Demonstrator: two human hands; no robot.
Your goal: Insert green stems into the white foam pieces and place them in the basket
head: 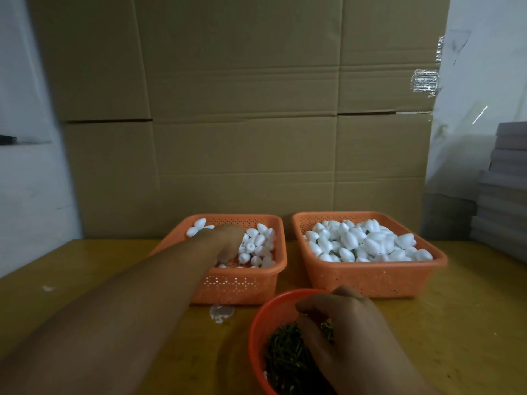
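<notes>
Two orange baskets stand on the yellow table. The left basket (251, 283) holds several white foam pieces (258, 245); the right basket (370, 276) is heaped with white foam pieces (365, 242). My left hand (226, 242) reaches into the left basket, fingers curled down among the foam; what it holds is hidden. A round orange bowl (256, 329) of short green stems (288, 354) sits at the front. My right hand (342, 326) is inside the bowl, fingers bent over the stems, with stems showing between them.
A large cardboard sheet (242, 109) stands upright right behind the baskets. White foam crumbs (222, 313) lie on the table (470, 309) in front of the left basket. Stacked flat boxes (504, 189) rise at the far right.
</notes>
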